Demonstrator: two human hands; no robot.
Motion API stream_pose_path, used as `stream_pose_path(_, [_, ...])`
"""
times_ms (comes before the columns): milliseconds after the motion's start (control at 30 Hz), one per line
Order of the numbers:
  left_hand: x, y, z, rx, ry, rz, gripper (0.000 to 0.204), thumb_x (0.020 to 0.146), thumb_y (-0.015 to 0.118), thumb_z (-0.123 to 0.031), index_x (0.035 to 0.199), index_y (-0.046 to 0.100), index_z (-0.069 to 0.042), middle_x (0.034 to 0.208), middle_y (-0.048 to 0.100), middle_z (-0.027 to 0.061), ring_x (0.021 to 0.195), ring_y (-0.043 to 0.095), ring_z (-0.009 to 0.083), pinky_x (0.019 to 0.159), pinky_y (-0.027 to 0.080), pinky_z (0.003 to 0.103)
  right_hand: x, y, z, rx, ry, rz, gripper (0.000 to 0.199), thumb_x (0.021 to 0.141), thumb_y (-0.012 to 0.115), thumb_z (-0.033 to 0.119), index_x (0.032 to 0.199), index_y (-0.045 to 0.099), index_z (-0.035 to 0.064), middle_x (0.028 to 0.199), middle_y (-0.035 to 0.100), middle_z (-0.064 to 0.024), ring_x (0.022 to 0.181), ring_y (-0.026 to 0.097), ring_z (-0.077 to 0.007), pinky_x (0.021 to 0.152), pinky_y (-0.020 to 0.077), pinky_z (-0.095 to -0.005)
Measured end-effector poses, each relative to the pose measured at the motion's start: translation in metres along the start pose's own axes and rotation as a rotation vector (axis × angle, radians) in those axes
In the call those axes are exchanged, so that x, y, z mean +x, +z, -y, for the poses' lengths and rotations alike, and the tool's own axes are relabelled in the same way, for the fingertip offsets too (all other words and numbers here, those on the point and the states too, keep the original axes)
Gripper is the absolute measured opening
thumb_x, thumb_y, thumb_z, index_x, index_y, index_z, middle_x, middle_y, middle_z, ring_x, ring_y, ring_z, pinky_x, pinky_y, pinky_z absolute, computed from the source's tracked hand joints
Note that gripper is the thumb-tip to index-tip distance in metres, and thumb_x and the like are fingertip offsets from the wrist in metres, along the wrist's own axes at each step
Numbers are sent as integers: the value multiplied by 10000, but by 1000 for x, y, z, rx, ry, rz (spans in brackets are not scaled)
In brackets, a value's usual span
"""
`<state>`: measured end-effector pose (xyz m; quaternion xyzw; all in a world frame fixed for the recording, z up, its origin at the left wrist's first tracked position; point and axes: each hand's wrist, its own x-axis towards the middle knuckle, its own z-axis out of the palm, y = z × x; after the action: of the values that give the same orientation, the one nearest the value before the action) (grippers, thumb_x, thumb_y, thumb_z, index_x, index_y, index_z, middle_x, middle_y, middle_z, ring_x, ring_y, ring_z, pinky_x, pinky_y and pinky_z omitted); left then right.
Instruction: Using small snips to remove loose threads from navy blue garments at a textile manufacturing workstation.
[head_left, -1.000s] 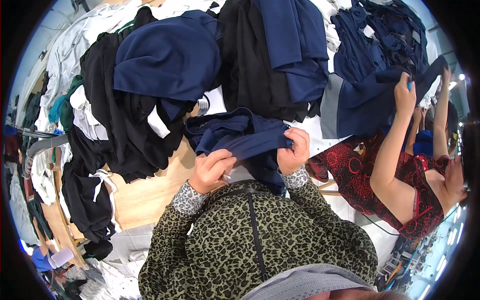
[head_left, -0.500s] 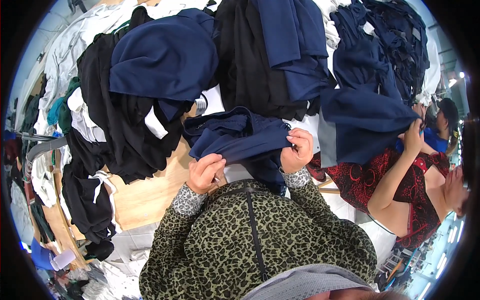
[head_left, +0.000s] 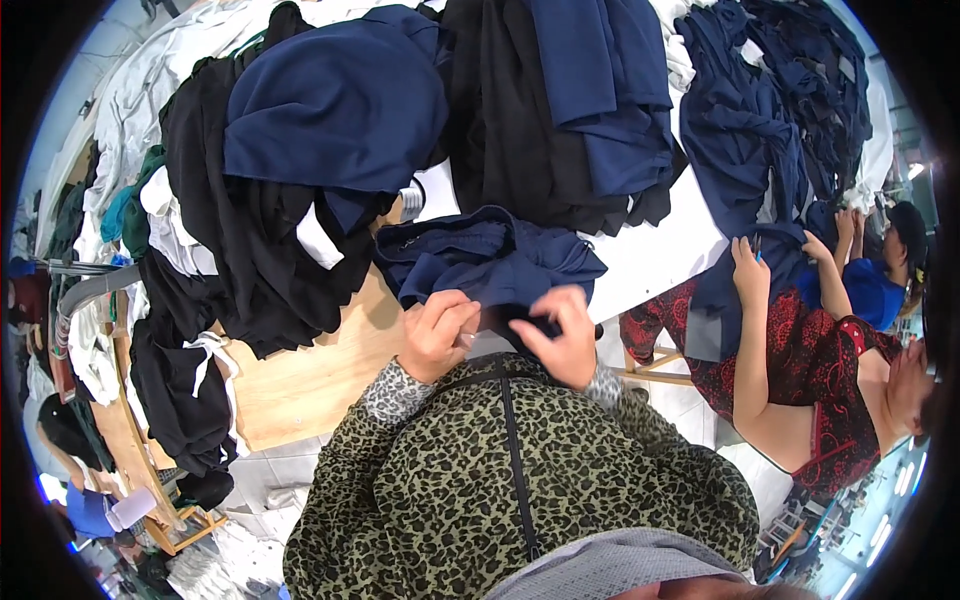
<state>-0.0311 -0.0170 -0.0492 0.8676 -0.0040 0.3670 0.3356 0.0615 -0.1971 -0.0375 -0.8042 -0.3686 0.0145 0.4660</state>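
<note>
Navy garment (head_left: pixel 545 262) borders bare wood (head_left: pixel 300 400); left fingers (head_left: pixel 440 312) curled, grasp unclear; right fingers (head_left: pixel 572 308) parted.

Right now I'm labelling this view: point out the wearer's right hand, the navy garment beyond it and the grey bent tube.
Right hand (head_left: pixel 568 339), head view: back of hand.
Navy garment (head_left: pixel 490 273), head view: middle cloth.
Grey tube (head_left: pixel 85 289), head view: its bend.

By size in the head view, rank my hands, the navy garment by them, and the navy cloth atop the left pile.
1. Navy cloth
2. Navy garment
3. Left hand and right hand, too alike to rank.
</note>
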Motion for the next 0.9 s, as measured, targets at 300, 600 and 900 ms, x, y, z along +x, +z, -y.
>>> stream_pose_path(300, [-5, -4, -9, -11, 61, 19, 250, 628, 724, 0, 841, 624, -83, 837, 615, 53, 679, 611, 211, 527, 439, 294, 5, 14, 0, 1650, 992, 212, 300, 952, 469, 254, 1093, 573, 11, 1088, 615, -114, 1027, 582, -208, 962, 427, -380])
stream_pose_path(600, [-12, -5, 1, 47, 78, 83, 217, 645, 722, -7, 828, 627, -74, 847, 613, 42, 657, 618, 189, 497, 444, 275, 30, -3, 9, 1507, 852, -23, 166, 924, 519, 149, 942, 628, 25, 931, 666, -116, 883, 648, -219, 830, 509, -385])
stream_pose_path(900, [-11, -3, 0, 64, 76, 103, 191, 656, 707, -14, 819, 625, -72, 854, 612, 42, 650, 616, 186, 499, 441, 278, 33, 1, 17, 1383, 812, -76, 110, 830, 608, 8, 937, 589, 25, 908, 641, -77, 862, 627, -187, 802, 508, -359])
